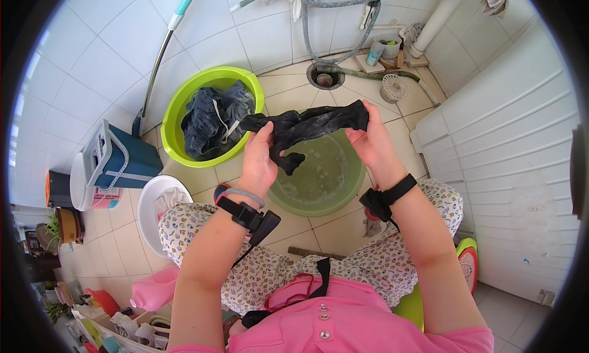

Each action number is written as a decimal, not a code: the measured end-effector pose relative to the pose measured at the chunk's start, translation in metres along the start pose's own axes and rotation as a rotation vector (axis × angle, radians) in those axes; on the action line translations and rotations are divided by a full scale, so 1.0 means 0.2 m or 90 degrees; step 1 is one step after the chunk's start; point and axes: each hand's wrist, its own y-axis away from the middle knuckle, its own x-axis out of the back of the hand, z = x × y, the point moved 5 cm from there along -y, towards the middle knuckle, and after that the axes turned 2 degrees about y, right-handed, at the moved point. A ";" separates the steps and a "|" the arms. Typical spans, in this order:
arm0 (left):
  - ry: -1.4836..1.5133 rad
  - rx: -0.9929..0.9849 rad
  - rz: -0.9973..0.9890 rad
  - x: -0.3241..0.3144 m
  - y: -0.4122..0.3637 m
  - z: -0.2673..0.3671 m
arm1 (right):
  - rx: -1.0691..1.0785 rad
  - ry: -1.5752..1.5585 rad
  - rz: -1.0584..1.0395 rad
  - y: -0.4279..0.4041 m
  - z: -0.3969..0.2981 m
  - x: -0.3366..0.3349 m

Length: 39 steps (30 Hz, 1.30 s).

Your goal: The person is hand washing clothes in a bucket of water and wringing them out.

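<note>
Black socks (313, 123), wet with traces of pale suds, are stretched sideways between my two hands. My left hand (261, 155) grips the bunched end, where one toe part hangs down below the fingers. At the other end, my right hand (372, 134) pinches the edge between thumb and fingers. Below them on the floor stands a green plastic basin (317, 208) holding cloudy, foamy water. To the left of it, a lime-green basin (168, 141) contains dark blue garments (204, 123), one with a white drawstring.
A white basin (146, 215) with pale cloth stands by my left knee, near a blue mop bucket (133, 157) and a pink bottle (154, 291). Ahead are a floor drain (326, 77), its round strainer (394, 88) and hoses. A white ribbed panel (501, 164) borders the right.
</note>
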 end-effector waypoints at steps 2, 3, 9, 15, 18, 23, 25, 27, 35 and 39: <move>0.006 -0.012 0.004 -0.01 0.01 0.01 | 0.000 0.000 -0.002 0.00 0.00 0.00; 0.013 -0.020 0.009 -0.01 0.02 0.01 | -0.001 -0.001 -0.007 0.00 0.00 -0.01; 0.059 -0.071 0.007 -0.01 0.00 0.03 | 0.002 0.003 -0.020 0.00 -0.02 -0.01; 0.059 -0.063 0.024 0.01 0.00 0.04 | -0.027 0.040 -0.053 0.01 0.00 -0.03; 0.004 -0.004 0.049 0.03 -0.01 0.01 | -0.052 0.062 -0.129 0.06 0.01 -0.12; -0.108 0.026 -0.025 0.02 -0.02 -0.06 | -0.040 0.150 -0.165 0.12 0.05 -0.20; -0.120 0.014 -0.154 -0.09 0.04 -0.05 | -0.039 0.186 -0.157 0.13 0.07 -0.20; -0.133 0.005 -0.196 -0.16 0.10 -0.03 | -0.069 0.263 -0.158 0.14 0.11 -0.19; -0.214 0.004 -0.275 -0.19 0.12 -0.07 | -0.051 0.232 -0.199 0.15 0.12 -0.22; -0.061 0.013 -0.182 -0.14 0.07 -0.03 | -0.015 0.305 -0.127 0.12 0.08 -0.14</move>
